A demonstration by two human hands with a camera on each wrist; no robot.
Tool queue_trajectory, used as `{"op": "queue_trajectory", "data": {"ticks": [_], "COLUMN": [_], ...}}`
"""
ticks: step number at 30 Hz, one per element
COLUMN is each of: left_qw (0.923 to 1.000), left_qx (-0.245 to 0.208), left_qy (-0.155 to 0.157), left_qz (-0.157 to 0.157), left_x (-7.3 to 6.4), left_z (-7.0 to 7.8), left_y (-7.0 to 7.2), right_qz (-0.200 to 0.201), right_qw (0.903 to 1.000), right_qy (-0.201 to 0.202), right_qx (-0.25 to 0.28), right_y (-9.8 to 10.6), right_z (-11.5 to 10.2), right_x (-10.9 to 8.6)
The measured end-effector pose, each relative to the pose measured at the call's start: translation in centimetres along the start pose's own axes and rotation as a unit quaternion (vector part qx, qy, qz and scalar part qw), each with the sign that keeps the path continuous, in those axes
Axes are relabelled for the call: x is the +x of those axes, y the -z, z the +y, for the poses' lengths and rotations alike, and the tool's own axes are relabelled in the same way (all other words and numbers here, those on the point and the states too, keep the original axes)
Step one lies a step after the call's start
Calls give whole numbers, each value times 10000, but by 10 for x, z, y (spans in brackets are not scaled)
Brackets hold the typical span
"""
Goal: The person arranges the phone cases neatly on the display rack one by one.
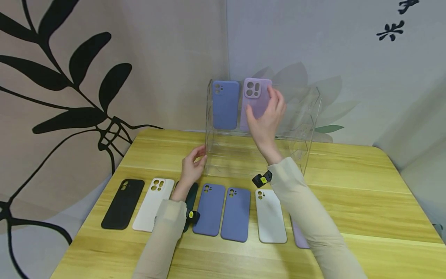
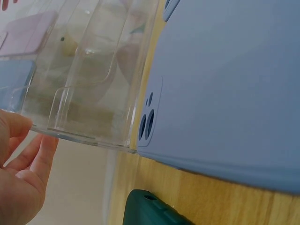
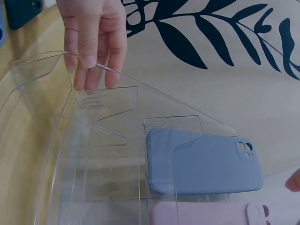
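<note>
A clear acrylic display rack (image 1: 226,155) stands at the back of the table. My left hand (image 1: 192,164) pinches its left side panel, thumb on one face and fingers on the other, as the right wrist view shows. In the rack's upper tier a blue phone case (image 1: 225,108) leans back beside a light purple phone case (image 1: 258,104). Over the purple case is my right hand (image 1: 266,120), thumb and fingers spread across its face. A fingertip (image 3: 293,181) of it shows apart from the cases in the right wrist view.
Phone cases lie in a row in front: a black case (image 1: 122,204), a white case (image 1: 153,205), a dark green case (image 1: 191,197), two blue cases, a pale case (image 1: 271,217) and a purple case (image 1: 299,234) partly under my right sleeve. A wall stands behind.
</note>
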State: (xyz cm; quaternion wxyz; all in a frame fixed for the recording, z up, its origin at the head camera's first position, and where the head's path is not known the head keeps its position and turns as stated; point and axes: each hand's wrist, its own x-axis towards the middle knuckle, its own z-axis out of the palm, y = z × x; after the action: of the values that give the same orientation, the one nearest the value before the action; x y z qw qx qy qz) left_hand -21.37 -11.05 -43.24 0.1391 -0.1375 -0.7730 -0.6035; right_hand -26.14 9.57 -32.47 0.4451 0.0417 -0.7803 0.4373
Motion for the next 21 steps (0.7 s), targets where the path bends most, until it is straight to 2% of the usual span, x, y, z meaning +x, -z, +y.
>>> {"op": "queue_trajectory", "data": {"ticks": [14,21], "left_qw": [10000,10000], "left_qx": [-14,72], "left_qy": [-5,57], "left_qz": [14,-18], "left_x": [0,0], "left_z": [0,-1], "left_y": [0,0], "right_qz": [-201,-590], "right_qw": [9986,9972], "right_qy": [345,215], "right_qx": [348,407], "right_y": [25,41], "right_z": [1,7], "right_x": [-21,-33]}}
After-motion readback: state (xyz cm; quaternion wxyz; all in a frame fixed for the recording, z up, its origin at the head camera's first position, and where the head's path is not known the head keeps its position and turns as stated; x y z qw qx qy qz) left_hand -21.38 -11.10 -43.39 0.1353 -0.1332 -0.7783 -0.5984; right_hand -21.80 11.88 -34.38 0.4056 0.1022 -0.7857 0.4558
